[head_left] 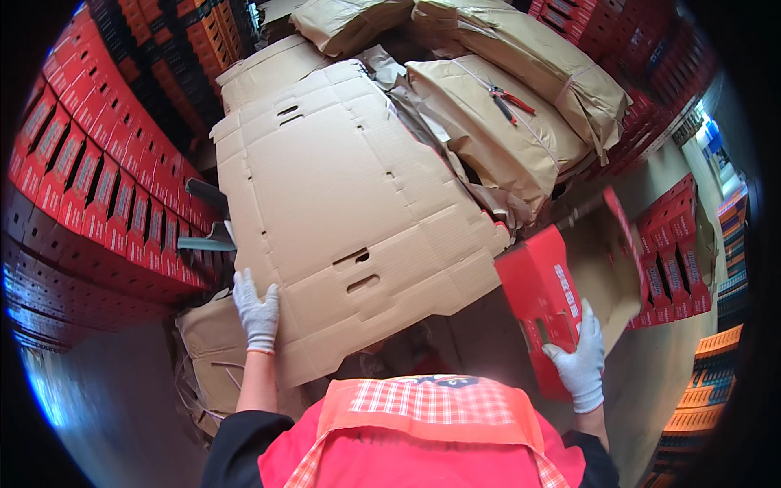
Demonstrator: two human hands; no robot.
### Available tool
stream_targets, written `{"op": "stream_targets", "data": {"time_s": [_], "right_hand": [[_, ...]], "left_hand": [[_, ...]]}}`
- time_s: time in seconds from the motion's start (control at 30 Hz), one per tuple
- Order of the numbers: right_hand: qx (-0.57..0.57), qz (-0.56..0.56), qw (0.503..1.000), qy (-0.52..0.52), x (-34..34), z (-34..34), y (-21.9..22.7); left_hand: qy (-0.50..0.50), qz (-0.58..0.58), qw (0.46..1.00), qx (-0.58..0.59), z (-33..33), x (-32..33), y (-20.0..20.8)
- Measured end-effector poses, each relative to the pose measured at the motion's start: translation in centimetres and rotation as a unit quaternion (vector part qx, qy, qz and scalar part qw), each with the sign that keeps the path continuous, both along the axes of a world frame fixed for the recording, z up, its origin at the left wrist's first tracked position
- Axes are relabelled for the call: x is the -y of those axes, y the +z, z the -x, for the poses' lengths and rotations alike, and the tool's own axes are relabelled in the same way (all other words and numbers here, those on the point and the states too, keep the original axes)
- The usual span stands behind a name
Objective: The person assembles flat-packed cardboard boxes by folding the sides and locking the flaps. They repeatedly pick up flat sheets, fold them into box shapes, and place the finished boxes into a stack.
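A large flat cardboard blank (pixel 342 195), brown side up with slots and crease lines, lies on a stack in front of me. My left hand (pixel 258 313), in a white glove, rests at its near left edge with the fingers stretched out. On the right, my right hand (pixel 582 358), also gloved, grips the near end wall of a folded-up red cardboard box (pixel 541 285). Thumb and fingers lie on either side of that wall. The box is tilted, open at the top, brown inside, and its far part is blurred.
Paper-wrapped bundles (pixel 496 122) lie beyond the blank, with red-handled pliers (pixel 512 102) on one. Stacked red boxes (pixel 106 187) line the left. More red boxes (pixel 675 252) stand at the right, and orange crates (pixel 704 378) nearer. A wrapped bundle (pixel 215 333) sits low at left.
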State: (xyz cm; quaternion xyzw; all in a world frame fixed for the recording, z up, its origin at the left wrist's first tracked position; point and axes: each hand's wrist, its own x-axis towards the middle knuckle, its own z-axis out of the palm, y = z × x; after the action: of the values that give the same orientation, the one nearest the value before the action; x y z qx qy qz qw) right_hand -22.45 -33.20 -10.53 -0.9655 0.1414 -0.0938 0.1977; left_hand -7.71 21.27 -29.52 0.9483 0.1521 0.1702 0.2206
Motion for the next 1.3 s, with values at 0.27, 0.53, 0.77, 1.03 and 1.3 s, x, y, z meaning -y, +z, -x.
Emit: {"op": "stream_targets", "data": {"time_s": [0.27, 0.53, 0.77, 1.03, 1.3], "right_hand": [[-0.257, -0.002, 0.949, -0.183, 14.1, -2.5, -21.0], [0.038, -0.532, 0.838, 0.113, 4.4, -15.4, -14.1], [-0.027, -0.243, 0.953, 0.182, -5.8, -29.2, -10.0], [-0.385, -0.609, 0.683, 0.117, -3.1, -34.9, -8.7], [-0.204, -0.52, 0.79, 0.254, -11.4, -32.1, -7.9]], "left_hand": [[0.094, 0.383, 0.919, 0.027, -0.8, -3.5, -0.5], [0.185, 0.27, 0.945, -0.017, -3.3, -4.3, 2.4], [0.202, 0.36, 0.911, 0.019, -6.3, -3.6, 0.9], [0.062, 0.744, 0.665, -0.03, -2.6, -5.8, 6.9], [-0.056, 0.607, 0.792, -0.012, -4.3, 3.8, 8.7]]}}
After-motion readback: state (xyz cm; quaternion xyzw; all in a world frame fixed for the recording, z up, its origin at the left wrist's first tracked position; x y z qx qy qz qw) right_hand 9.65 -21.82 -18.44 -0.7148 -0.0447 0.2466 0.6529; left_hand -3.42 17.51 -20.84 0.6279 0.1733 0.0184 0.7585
